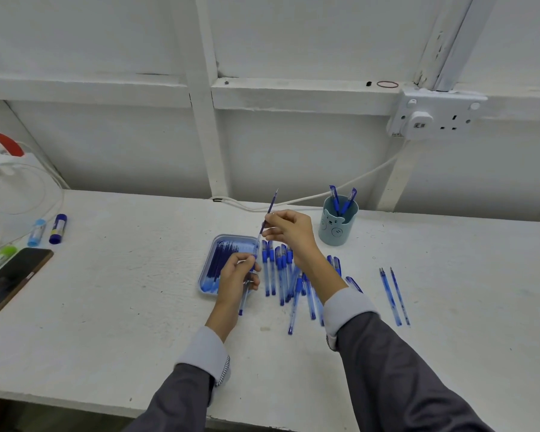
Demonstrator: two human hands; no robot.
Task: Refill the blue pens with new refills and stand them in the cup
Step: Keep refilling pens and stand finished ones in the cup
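My left hand [239, 275] grips a clear blue pen barrel [243, 302] above the table, its lower end pointing toward me. My right hand [289, 232] pinches a thin blue refill [270, 210] that slants up and away, its lower end at the barrel's mouth. A light blue tray [208, 266] with several dark blue refills lies just left of my hands. Several capped blue pens [281, 272] lie in a loose pile on the table under my right wrist. A pale blue bear cup [337, 226] stands at the back right with two pens [342, 199] upright in it.
Two refills [395, 296] lie apart on the table to the right. Two glue sticks [47, 230], a dark phone [11, 280] and a green highlighter lie at the far left beside white cables. A wall socket [434, 118] and its cable hang behind the cup.
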